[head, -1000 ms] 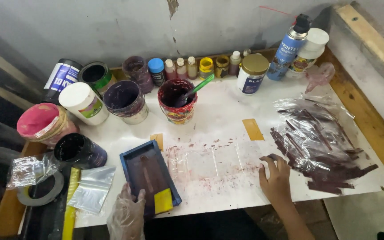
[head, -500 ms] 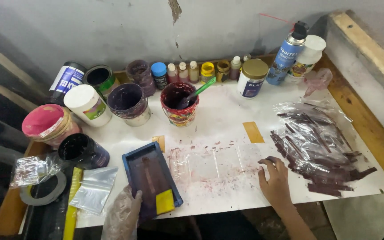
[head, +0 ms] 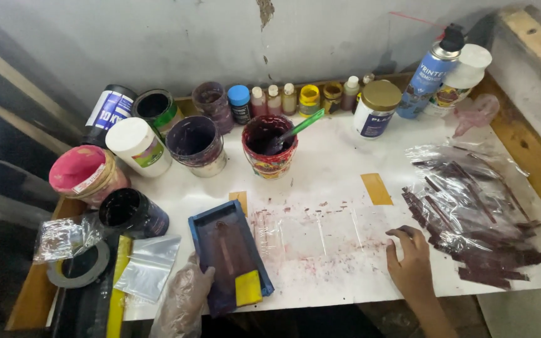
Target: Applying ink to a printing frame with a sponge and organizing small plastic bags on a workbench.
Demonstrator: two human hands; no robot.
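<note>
My left hand point(head: 181, 299), in a thin clear plastic glove, grips the near left edge of a small blue tray point(head: 229, 255) that holds dark reddish paint and a yellow block at its near end. My right hand point(head: 412, 261) is bare and rests fingertips down on the white tabletop point(head: 333, 181), beside a crumpled clear plastic sheet point(head: 471, 206) covered with dark red-stained strips. Between the hands the tabletop is speckled with red paint. A red-stained cup point(head: 269, 145) with a green-handled tool in it stands behind the tray.
Paint tubs, jars and small bottles line the back wall, with a blue spray can point(head: 432, 74) at the right. A pink-topped tub point(head: 82, 172), a black jar point(head: 131, 213), a tape roll point(head: 77, 266) and clear bags sit at the left. Wooden edges frame the table.
The camera view has shifted slightly. My right hand has slid a little toward the plastic sheet; my left hand stays on the tray.
</note>
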